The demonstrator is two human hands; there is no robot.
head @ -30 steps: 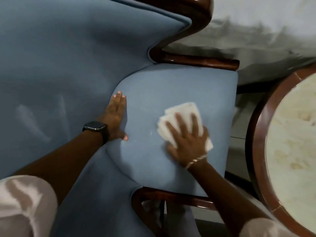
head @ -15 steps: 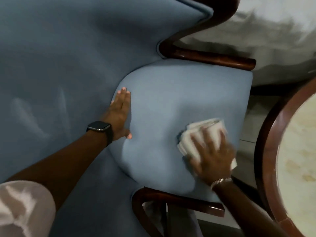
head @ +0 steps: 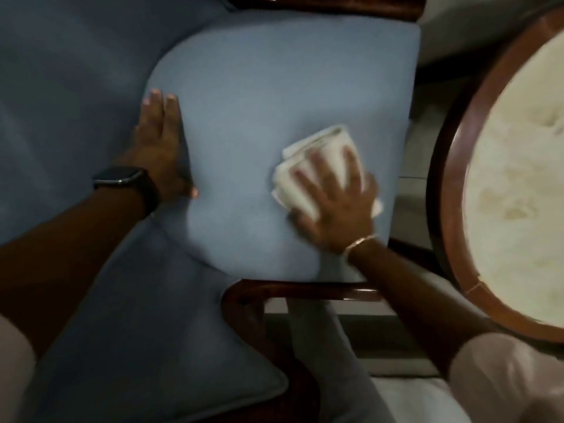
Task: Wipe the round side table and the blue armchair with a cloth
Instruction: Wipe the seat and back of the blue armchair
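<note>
The left hand [head: 161,148], a watch [head: 122,178] at its wrist, lies flat with fingers together on the inner edge of the padded arm [head: 259,87] of the armchair [head: 76,71]. It holds nothing and appears to brace the person. To its right the pale blue pad runs away from the camera, its long axis near vertical in view, with dark wood trim [head: 305,290] at its near end and more trim at its far end. The right hand [head: 332,199] presses palm down, fingers spread wide, on the folded cloth [head: 314,148], which sits on the right-hand part of the pad, close to its outer edge but short of it. A thin bracelet [head: 360,242] shows at that wrist. Further right, across a gap of floor, stands the table [head: 451,184], its wooden rim round a pale top; it lies beside the right hand, well apart from the left. Judgement: the pad wipe is under way. The unwiped run lies leftward and towards the far trim, so the next stroke would follow the long axis. The right hand alone is placed to reach the table.
</note>
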